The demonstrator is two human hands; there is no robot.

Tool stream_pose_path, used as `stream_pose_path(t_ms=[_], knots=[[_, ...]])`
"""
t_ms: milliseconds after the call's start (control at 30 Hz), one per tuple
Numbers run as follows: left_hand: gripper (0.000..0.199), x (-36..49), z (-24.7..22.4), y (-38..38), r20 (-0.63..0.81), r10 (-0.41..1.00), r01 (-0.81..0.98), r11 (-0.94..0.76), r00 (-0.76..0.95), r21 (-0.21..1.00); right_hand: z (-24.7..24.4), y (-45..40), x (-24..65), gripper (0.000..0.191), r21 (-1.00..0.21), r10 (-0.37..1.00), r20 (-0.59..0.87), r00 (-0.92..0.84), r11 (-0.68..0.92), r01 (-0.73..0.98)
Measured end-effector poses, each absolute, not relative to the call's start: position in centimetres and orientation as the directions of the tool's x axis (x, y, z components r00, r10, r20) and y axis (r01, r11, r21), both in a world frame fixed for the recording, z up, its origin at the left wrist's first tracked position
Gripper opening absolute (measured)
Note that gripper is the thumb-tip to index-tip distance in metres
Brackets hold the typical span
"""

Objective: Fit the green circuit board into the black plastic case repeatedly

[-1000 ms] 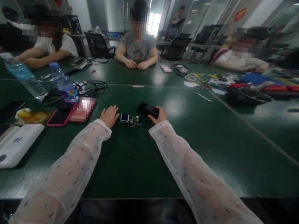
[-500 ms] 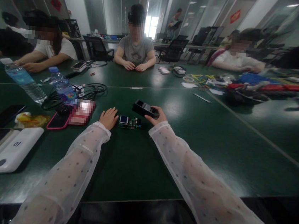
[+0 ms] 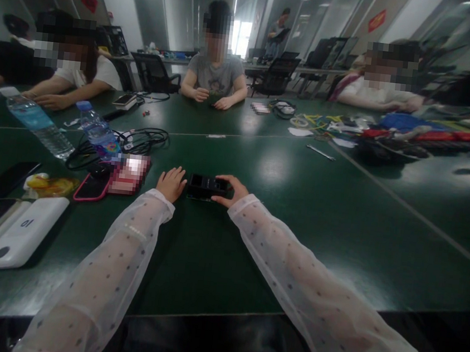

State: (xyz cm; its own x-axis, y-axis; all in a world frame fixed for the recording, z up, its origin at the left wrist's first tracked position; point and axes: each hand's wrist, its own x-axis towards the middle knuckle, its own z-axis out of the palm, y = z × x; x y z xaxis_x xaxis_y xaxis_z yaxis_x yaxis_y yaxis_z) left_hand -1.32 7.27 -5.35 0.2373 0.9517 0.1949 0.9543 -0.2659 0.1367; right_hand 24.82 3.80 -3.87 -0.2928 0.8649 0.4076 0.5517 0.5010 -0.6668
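My right hand (image 3: 234, 190) grips the right end of a black plastic housing (image 3: 203, 184), thumb on the near side and fingers on the far side. A rectangular window shows in the housing's left half. Beneath it lies a green circuit board (image 3: 199, 198), of which only a thin near edge is visible; whether the two touch I cannot tell. My left hand (image 3: 171, 184) lies palm down on the table just left of the housing, fingers stretched out and holding nothing. White sheer dotted sleeves cover both my forearms.
Left of my hands are phones (image 3: 91, 186), a white power bank (image 3: 23, 235), two water bottles (image 3: 99, 131) and black cables (image 3: 148, 140). A wrench (image 3: 320, 152) lies at far right, near wires and bags (image 3: 407, 135). A person (image 3: 216, 73) sits opposite.
My right hand has brought the black housing left and nearer, over the circuit board, which it now mostly hides. My left hand has stayed in place. The person opposite has raised one hand.
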Motion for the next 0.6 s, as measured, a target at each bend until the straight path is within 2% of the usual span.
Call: stream_pose_path(t_ms=[100, 167, 267, 367, 433, 600], knots=[[0.044, -1.3, -5.1, 7.2, 0.214, 0.950, 0.947, -0.268, 0.229, 0.178, -4.5, 4.1, 24.8, 0.060, -0.641, 0.884, 0.330, -0.331, 0.467, 0.609], [0.041, -1.3, -4.6, 7.2, 0.231, 0.951, 0.926, -0.267, 0.207, 0.267, -4.8, 4.3, 24.8, 0.061, -0.613, 0.883, 0.297, -0.363, 0.468, 0.637], [0.047, -1.0, -3.6, 7.0, 0.227, 0.952, 0.804, -0.297, 0.206, 0.515, -5.0, 4.6, 24.8, 0.063, -0.592, 0.876, 0.280, -0.392, 0.479, 0.648], [0.061, -0.5, -2.7, 6.4, 0.140, 0.957, 0.615, -0.271, 0.253, 0.740, -4.7, 4.6, 24.7, 0.062, -0.581, 0.866, 0.303, -0.399, 0.499, 0.643], [0.065, -0.1, -2.3, 6.0, 0.089, 0.943, 0.552, -0.263, 0.321, 0.791, -4.4, 4.4, 24.7, 0.061, -0.566, 0.845, 0.335, -0.418, 0.534, 0.627], [0.065, 0.3, -1.8, 5.5, 0.025, 0.915, 0.584, -0.278, 0.402, 0.763, -3.7, 3.9, 24.7, 0.060, -0.523, 0.792, 0.383, -0.476, 0.610, 0.595]])
